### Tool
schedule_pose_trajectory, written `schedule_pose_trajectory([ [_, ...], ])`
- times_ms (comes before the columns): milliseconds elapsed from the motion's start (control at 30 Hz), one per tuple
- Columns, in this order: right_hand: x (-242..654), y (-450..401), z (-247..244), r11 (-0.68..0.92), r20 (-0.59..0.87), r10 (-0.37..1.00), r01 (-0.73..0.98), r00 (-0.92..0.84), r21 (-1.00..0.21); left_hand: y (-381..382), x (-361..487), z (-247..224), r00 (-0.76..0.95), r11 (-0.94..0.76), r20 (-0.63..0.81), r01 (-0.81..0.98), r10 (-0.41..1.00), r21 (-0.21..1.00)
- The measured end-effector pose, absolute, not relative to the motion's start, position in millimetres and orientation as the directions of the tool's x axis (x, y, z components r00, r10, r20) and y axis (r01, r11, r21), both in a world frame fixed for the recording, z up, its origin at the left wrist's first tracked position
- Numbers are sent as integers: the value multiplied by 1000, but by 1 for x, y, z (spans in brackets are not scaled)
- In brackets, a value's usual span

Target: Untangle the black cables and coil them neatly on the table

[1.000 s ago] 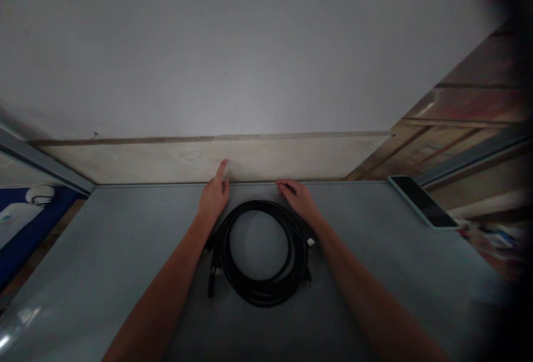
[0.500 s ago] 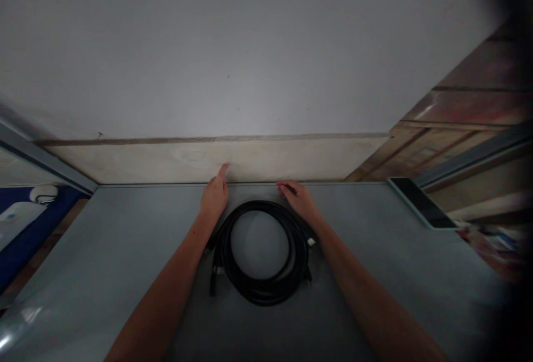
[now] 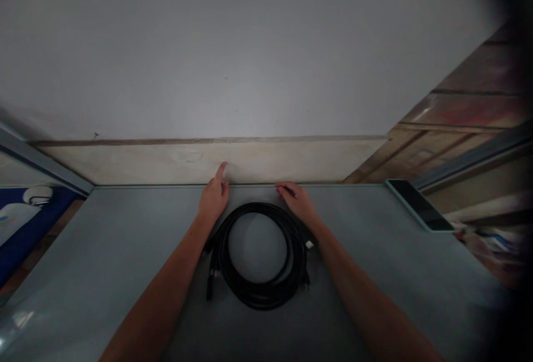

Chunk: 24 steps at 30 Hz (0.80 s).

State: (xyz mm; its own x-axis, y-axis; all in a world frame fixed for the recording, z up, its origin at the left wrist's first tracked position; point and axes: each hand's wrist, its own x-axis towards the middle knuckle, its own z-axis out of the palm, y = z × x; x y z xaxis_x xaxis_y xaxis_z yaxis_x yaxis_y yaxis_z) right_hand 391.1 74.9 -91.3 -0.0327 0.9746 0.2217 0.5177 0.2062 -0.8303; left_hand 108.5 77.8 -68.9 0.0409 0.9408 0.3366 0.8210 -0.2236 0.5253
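Note:
A coil of black cable (image 3: 259, 302) lies on the grey tabletop between my forearms. Its loose ends with connectors stick out: a black plug at the lower left and a white-tipped connector (image 3: 308, 245) at the right, close to my right wrist. Beyond the coil's upper left, my left hand (image 3: 213, 198) rests near the table's far edge, thumb and index finger apart, the index finger pointing toward the wall; it holds nothing. My right hand (image 3: 296, 198) lies past the coil's upper right, its fingers curled together near the far edge. Nothing shows in that hand.
A phone (image 3: 420, 205) with a pale green edge lies at the table's far right corner. A grey wall with a cream strip (image 3: 137, 163) rises behind the table. Left of the table is a white round object (image 3: 37, 194) on blue material. Wooden boards (image 3: 433, 148) stand at the right.
The view has shifted slightly. My left index finger looks a little more raised and its thumb further apart. The cable coil lies as before on the table.

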Motion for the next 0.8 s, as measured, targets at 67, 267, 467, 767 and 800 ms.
schedule_pose_trajectory([
  [67, 391, 75, -91, 199, 213, 977, 504, -30, -840, 77, 109, -69, 43, -222, 332, 824, 942, 522],
  [267, 390, 74, -89, 199, 213, 977, 508, -32, -838, 76, 111, -68, 97, -254, 319, 830, 943, 497],
  [467, 388, 70, -79, 209, 182, 978, 497, -103, -842, 80, 105, -73, 144, -297, 314, 800, 938, 521],
  [767, 381, 53, -49, 355, 15, 857, 569, -515, -741, 89, 99, -76, 147, -256, 226, 763, 963, 594],
  [800, 379, 51, -48, 387, 12, 842, 590, -539, -709, 89, 99, -77, 141, -250, 223, 758, 965, 603],
])
